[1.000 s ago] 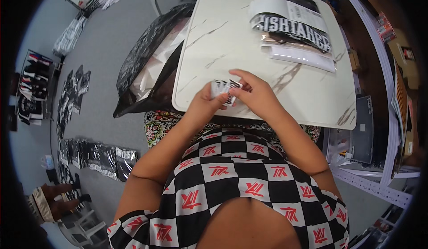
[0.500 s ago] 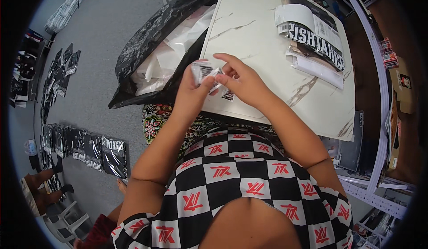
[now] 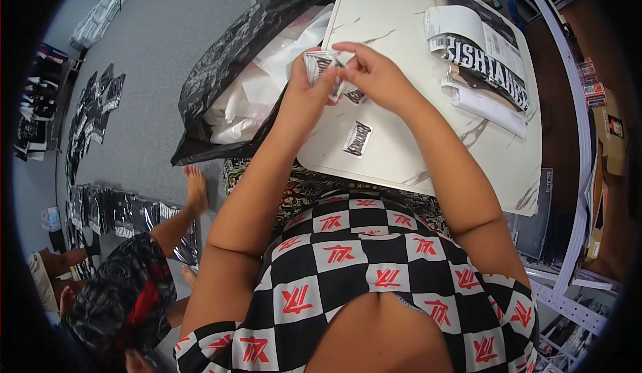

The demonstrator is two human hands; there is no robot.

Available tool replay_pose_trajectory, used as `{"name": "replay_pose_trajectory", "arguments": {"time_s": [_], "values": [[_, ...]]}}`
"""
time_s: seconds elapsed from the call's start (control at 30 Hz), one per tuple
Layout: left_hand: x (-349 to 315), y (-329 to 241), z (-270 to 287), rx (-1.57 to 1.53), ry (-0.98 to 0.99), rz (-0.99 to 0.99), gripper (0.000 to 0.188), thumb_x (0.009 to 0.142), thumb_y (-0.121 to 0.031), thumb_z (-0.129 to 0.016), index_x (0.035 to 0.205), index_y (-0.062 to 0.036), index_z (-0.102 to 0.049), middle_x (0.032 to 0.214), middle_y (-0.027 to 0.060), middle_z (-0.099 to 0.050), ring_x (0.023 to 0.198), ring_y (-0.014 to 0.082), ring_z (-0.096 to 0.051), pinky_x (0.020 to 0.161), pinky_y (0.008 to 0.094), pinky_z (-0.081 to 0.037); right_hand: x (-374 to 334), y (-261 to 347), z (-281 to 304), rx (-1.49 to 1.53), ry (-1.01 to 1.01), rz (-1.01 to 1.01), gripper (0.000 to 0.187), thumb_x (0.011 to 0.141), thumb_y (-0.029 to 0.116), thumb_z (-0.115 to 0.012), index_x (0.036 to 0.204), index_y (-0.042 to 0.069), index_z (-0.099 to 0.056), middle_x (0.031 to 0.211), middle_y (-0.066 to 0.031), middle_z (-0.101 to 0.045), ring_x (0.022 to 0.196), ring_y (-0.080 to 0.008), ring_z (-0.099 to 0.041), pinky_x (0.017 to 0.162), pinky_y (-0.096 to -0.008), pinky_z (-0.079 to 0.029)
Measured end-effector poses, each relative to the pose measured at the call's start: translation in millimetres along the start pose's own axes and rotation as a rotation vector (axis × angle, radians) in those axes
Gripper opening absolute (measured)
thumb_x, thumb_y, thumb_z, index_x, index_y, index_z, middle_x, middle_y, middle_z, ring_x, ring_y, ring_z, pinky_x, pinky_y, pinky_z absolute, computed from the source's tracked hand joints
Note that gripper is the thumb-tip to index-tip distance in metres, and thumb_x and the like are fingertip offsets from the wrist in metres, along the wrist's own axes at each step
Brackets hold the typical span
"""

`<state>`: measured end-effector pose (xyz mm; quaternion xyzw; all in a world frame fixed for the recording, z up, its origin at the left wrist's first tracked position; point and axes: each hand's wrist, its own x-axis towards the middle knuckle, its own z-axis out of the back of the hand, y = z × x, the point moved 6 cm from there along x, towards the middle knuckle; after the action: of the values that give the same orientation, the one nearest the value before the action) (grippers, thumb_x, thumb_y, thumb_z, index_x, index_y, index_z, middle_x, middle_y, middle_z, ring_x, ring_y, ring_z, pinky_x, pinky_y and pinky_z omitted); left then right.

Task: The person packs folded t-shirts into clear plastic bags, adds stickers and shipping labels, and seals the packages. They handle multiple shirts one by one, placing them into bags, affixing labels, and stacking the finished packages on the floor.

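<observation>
Above the table's near left corner, my left hand (image 3: 305,89) is closed round a small stack of white stickers (image 3: 319,67) with dark lettering; they might be small cards. My right hand (image 3: 376,82) touches the stack from the right, thumb and fingers pinched at its edge; how many pieces it grips is hidden. Below the fingers another white sticker (image 3: 356,97) shows in part; I cannot tell whether it is held or lies on the table. One loose sticker (image 3: 358,139) lies flat on the white marbled table (image 3: 401,152), nearer to me.
An open black plastic bag (image 3: 200,99) with white sheets (image 3: 247,99) leans against the table's left side. Clear-wrapped black garments (image 3: 495,72) and papers lie at the right. Another person's leg (image 3: 177,229) is on the left, near packaged garments (image 3: 107,99) on the floor. A metal rack (image 3: 582,139) stands right.
Both hands have moved farther from me with the stack, so the loose sticker on the table now shows whole. Another person's leg and dark patterned shorts have come into view at the left.
</observation>
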<state>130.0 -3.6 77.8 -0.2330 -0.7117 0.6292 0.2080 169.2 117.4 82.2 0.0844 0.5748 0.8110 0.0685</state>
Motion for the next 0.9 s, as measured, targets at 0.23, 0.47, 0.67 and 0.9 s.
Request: {"name": "replay_pose_trajectory", "arguments": {"time_s": [0.23,0.47,0.67,0.9], "values": [[-1,-6,-13,-0.082,0.091,0.158,0.048,0.076,-0.004,-0.035,0.122,-0.0065,-0.022,0.084,0.0112,-0.049,0.068,0.0166,-0.052,0.062,0.0291,-0.045,9,-11,63,-0.654,-0.437,0.128,0.04,0.071,0.028,-0.059,0.106,0.012,-0.05,0.087,-0.0114,-0.051,0.077,-0.0241,-0.05,0.068,-0.0328,-0.042],[-43,-20,-123,0.133,0.461,0.039,0.05,0.083,-0.004,-0.033,0.129,-0.0093,-0.014,0.106,0.0101,-0.045,0.077,0.0148,-0.051,0.066,0.0275,-0.043,-115,42,77,0.022,-0.25,0.224,0.021,0.077,0.006,-0.051,0.097,0.006,-0.055,0.081,-0.0078,-0.047,0.061,-0.0154,-0.053,0.055,-0.0272,-0.046],[-97,-4,-250,0.317,0.958,-0.039,0.053,0.088,-0.014,-0.032,0.13,-0.0058,-0.001,0.1,0.0115,-0.045,0.085,0.0178,-0.05,0.072,0.0278,-0.041,-259,9,167,-0.176,-0.717,0.193,0.019,0.076,0.006,-0.052,0.094,0.005,-0.055,0.085,-0.0065,-0.053,0.067,-0.0165,-0.054,0.065,-0.0236,-0.042],[-101,28,-277,0.668,1.069,-0.534,0.046,0.083,-0.012,-0.04,0.124,0.0003,-0.023,0.098,0.0157,-0.047,0.087,0.0255,-0.048,0.077,0.0343,-0.038,-532,-145,329,0.014,-1.774,-0.243,0.026,0.075,0.011,-0.056,0.1,0.003,-0.054,0.081,-0.0035,-0.058,0.068,-0.0085,-0.052,0.062,-0.0199,-0.04]]}}
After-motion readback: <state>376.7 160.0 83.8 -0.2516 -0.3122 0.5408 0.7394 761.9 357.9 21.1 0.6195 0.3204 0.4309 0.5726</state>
